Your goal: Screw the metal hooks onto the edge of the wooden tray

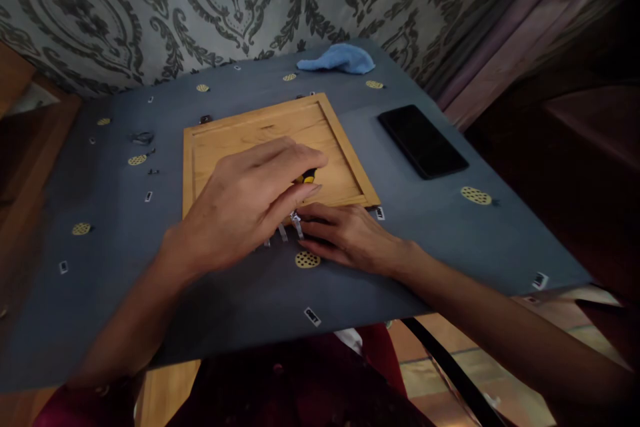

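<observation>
A square wooden panel with a raised frame [345, 143] lies on the table. My left hand [245, 190] reaches over its near part, fingers closed round a screwdriver with a yellow and black handle [309, 177]; the shaft is mostly hidden. My right hand [350, 233] is at the panel's near edge, its fingertips pinching a small shiny metal piece [296, 219] below the screwdriver. Beside that piece, other slim metal strips [283, 232] stick out from the same edge, partly covered by my left hand.
A black phone [423, 140] rests right of the panel, and a blue cloth [340, 59] lies at the back. Small dark metal parts [142, 138] are on the left of the blue-grey tablecloth [240, 307]. A patterned curtain [230, 0] hangs behind the table.
</observation>
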Available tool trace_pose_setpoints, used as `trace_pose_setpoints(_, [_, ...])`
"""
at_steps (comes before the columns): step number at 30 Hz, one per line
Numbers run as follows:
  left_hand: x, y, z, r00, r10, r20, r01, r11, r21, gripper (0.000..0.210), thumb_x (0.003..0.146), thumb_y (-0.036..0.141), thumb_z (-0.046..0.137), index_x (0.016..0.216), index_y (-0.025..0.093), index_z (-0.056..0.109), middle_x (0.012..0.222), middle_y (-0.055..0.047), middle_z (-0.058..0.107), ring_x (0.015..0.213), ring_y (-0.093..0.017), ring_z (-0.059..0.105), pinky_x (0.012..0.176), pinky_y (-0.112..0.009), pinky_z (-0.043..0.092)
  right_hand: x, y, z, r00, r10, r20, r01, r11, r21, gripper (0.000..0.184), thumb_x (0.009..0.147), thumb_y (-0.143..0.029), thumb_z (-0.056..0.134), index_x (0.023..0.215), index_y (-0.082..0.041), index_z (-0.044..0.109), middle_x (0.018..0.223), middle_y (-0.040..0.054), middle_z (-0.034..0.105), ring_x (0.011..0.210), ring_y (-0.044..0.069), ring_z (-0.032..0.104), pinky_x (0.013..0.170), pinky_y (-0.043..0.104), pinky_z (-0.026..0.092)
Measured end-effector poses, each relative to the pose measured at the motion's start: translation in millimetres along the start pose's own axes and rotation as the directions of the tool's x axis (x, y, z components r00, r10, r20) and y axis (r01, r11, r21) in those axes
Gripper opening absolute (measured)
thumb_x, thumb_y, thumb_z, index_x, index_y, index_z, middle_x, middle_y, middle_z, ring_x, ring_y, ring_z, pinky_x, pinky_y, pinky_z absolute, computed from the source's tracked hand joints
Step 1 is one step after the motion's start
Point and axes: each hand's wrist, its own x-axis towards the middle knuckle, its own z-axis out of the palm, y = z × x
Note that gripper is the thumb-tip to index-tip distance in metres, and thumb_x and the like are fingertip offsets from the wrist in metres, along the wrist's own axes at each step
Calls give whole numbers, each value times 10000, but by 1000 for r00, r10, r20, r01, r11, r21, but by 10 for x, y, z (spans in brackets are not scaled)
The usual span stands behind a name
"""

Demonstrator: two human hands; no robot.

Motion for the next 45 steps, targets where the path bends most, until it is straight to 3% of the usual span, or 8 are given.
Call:
trace_pose_setpoints(6, [-5,21,75,998,6,-61,-1,997,82,139,958,238,620,1076,173,654,895,-18,674,775,-119,656,680,-226,516,-6,-1,-8,1000,2,5,-2,1000,-2,294,1029,-327,468,1030,-159,709,1137,100,701,835,192,704,603,317,498])
trace_pose_setpoints(10, [-7,19,70,996,-1,-89,5,999,45,157,947,188,626,1099,159,655,939,-22,708,848,-130,683,762,-239,542,-4,-1,3,1000,-9,-15,8,1000,-19,268,1022,-306,480,1033,-160,704,1179,101,692,870,204,715,619,314,510])
trace_pose_setpoints(18, [1,20,-33,1000,20,-17,-20,1000,-8,183,957,172,601,1133,156,649,1081,-32,744,996,-153,707,908,-276,557,-6,6,13,999,-21,-24,20,1000,-23,276,1025,-320,477,1032,-155,699,1155,101,701,872,205,718,621,307,523])
trace_pose_setpoints(27, [8,19,36,1000,-3,-31,2,999,-33,143,941,210,641,1073,155,647,921,-19,695,774,-116,676,707,-235,534,2,2,-5,999,-26,-39,25,999,-21,285,1025,-321,480,1004,-154,710,1094,99,711,797,185,703,572,298,478])
trace_pose_setpoints(34, [6,9,4,999,-4,-36,4,1000,-8,172,943,139,614,1112,141,646,1028,-36,729,945,-141,694,834,-249,542,4,4,15,1000,-9,-29,9,1000,-2,266,1021,-307,481,1034,-158,701,1164,104,693,851,198,713,619,306,508])
trace_pose_setpoints(41, [9,2,-21,999,37,38,-34,998,-59,164,982,190,554,1123,173,636,964,-20,697,844,-128,675,733,-238,522,12,2,3,1000,-16,-25,16,1000,13,285,1026,-315,474,1019,-149,705,1112,101,700,817,188,702,607,302,502])
trace_pose_setpoints(45, [-1,12,29,1000,20,-15,-21,1000,-22,127,960,231,609,1071,180,643,934,-15,681,786,-122,662,690,-239,511,20,0,-7,1000,-13,-24,13,1000,-2,302,1031,-331,465,1006,-156,709,1079,98,704,806,184,697,594,298,488])
